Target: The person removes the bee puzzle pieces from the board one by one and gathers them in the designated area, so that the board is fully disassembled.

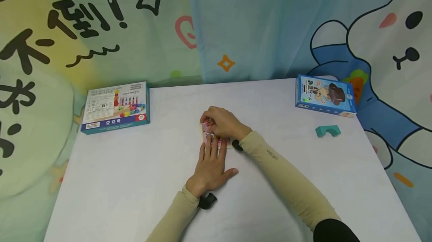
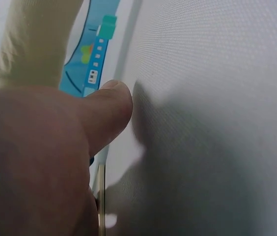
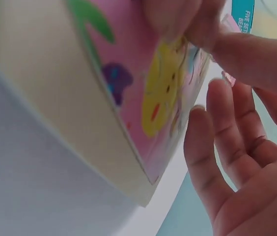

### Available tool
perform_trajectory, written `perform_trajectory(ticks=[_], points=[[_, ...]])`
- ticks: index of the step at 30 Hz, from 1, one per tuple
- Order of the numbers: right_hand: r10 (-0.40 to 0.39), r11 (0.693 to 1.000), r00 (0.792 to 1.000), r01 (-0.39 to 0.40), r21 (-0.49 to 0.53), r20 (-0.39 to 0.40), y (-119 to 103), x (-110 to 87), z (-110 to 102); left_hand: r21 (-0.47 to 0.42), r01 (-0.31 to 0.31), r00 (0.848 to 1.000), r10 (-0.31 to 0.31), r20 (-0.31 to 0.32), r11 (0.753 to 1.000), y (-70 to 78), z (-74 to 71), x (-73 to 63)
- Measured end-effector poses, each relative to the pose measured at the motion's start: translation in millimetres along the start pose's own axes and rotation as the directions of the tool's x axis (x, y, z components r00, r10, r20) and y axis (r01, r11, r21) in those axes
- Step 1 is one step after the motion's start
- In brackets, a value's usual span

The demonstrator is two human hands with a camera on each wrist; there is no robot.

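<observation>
A thin board (image 3: pixel 99 142) with a cream border lies on the table, bearing a pink picture with a yellow figure, a purple shape and a green leaf. Straight and slightly spread, the fingers of my left hand (image 1: pixel 210 170) rest at the board's near edge, with the thumb out to the side. My right hand (image 1: pixel 224 122) is over the board's far part with its fingers curled. Between its fingertips a small pink piece (image 3: pixel 228 77) shows, mostly covered by the fingers. In the left wrist view only the board's edge (image 2: pixel 101 196) shows beyond my left hand.
A toy box (image 1: pixel 116 107) with bead pictures lies at the table's back left. At the back right is a blue box (image 1: pixel 325 95), with a green arch block (image 1: pixel 328 131) in front of it. A printed curtain (image 1: pixel 256 28) hangs behind the white table (image 1: pixel 135 182).
</observation>
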State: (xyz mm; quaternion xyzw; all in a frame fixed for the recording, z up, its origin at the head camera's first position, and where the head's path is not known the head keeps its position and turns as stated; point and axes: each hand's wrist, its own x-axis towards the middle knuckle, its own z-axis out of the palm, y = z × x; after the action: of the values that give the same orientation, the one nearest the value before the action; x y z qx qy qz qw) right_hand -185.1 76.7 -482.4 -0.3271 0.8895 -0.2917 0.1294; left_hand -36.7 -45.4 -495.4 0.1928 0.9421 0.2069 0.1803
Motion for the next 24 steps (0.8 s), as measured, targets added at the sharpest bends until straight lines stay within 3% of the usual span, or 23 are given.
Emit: perform_trajectory(ticks=[11, 19, 24], points=[[-0.071, 0.995, 0.997, 0.072, 0.072, -0.013, -2.6, 2.1, 3.6, 0.014, 0.030, 0.999, -0.030, 0.011, 0.999, -0.3, -1.4, 0.6], [-0.061, 0.994, 0.998, 0.062, 0.086, -0.014, 0.2, -2.8, 6.9, -0.012, 0.011, 1.000, -0.011, -0.017, 1.000, -0.2, 3.3, -0.2], [-0.062, 0.992, 0.996, 0.068, 0.104, -0.064, 2.8, -4.9, 9.7, 0.013, 0.025, 1.000, -0.025, -0.014, 1.000, 0.8, 4.2, -0.9]])
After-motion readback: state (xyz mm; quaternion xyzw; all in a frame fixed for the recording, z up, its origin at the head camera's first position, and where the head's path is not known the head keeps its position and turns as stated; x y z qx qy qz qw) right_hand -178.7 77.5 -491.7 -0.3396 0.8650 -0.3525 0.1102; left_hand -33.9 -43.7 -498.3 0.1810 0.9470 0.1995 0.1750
